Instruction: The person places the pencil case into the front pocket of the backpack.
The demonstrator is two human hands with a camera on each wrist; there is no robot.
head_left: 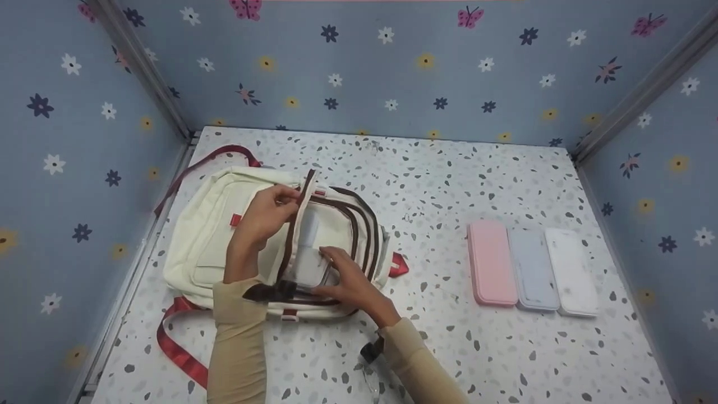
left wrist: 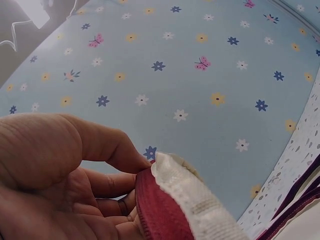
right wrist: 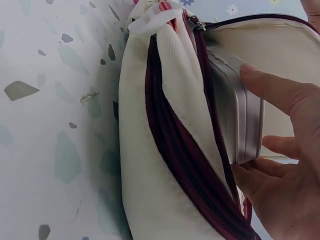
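Observation:
A cream backpack (head_left: pixel 210 221) with dark red zippers lies on the table, its front pocket unzipped. My left hand (head_left: pixel 263 216) pinches the edge of the pocket flap (left wrist: pixel 167 205) between thumb and fingers and holds it up. Inside the pocket is a pale, rounded box-shaped case (right wrist: pixel 227 110), partly hidden by the fabric. With the thumb on one side and fingers on the other, my right hand (head_left: pixel 356 283) grips this case at the pocket's opening.
Three similar flat cases, one pink (head_left: pixel 492 264), one light blue (head_left: pixel 534 268) and one white (head_left: pixel 572 272), lie side by side on the speckled table (head_left: pixel 426 348) at the right. Red straps (head_left: pixel 179 353) spread beside the backpack. Flowered panels (head_left: pixel 381 67) enclose the table's back and sides.

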